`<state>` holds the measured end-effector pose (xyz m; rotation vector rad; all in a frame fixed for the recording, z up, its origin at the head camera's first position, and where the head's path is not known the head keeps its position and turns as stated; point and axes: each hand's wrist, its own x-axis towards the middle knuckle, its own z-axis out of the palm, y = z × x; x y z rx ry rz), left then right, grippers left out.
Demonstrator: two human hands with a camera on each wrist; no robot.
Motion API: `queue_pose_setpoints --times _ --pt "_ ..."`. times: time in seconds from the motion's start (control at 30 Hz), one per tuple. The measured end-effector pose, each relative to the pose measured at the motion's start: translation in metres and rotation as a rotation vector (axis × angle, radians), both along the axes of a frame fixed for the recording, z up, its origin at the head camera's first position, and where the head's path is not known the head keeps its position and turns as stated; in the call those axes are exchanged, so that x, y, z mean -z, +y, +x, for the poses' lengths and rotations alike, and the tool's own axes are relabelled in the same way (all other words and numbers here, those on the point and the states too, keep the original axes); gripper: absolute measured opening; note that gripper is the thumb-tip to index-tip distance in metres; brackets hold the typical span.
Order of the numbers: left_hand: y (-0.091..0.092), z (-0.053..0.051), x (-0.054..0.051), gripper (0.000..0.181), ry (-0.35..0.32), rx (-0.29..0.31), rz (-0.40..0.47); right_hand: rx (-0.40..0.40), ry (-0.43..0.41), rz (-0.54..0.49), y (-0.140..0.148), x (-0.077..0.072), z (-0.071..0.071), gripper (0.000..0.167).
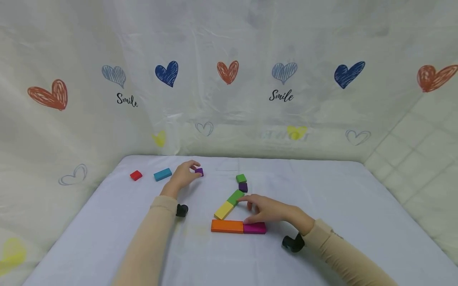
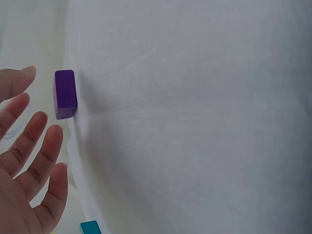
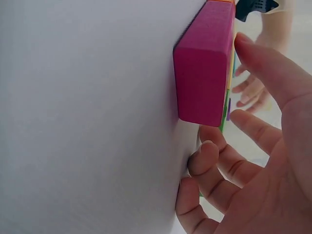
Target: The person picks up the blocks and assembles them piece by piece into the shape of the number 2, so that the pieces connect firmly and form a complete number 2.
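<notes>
My left hand (image 1: 183, 175) reaches to a small purple block (image 1: 200, 171) near the table's far edge. In the left wrist view its fingers are spread and stand apart from the purple block (image 2: 65, 92). My right hand (image 1: 269, 209) hovers low over a row of blocks. Its index fingertip is at the green block (image 1: 235, 197), which lies end to end with a yellow block (image 1: 224, 211) on a slant. The thumb is close to the magenta block (image 3: 202, 73); whether it touches cannot be told. An orange block (image 1: 227, 226) abuts the magenta one.
Beyond the slanted pair lie a dark purple block (image 1: 243, 187) and a green block (image 1: 241, 178), corner to corner. A blue block (image 1: 162, 174) and a red block (image 1: 136, 175) lie at the far left of the white-covered table (image 1: 322, 190). A heart-printed curtain (image 1: 250, 39) hangs behind.
</notes>
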<state>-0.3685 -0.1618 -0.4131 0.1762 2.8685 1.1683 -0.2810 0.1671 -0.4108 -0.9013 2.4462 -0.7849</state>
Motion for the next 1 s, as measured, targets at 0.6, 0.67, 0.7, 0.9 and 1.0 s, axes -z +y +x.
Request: queue_pose_setpoints --times 0.6,0.67,0.7,0.9,1.0 --pt "-0.003 -0.015 0.007 0.052 -0.099 -0.059 -0.004 -0.016 0.04 0.071 -0.003 -0.002 -0.003 0.073" --pt "-0.002 -0.016 0.008 0.052 -0.1 -0.055 0.012 -0.016 0.049 0.075 -0.002 -0.001 -0.003 0.073" --pt "-0.002 -0.016 0.008 0.053 -0.102 -0.053 0.019 -0.016 0.053 0.078 -0.002 -0.002 -0.003 0.073" --pt "0.001 -0.016 0.004 0.052 -0.107 -0.048 0.027 -0.012 0.049 0.081 -0.001 -0.003 -0.001 0.073" --pt "0.002 -0.016 0.003 0.05 -0.116 -0.05 0.027 -0.017 0.044 0.076 0.0 -0.004 0.0 0.073"
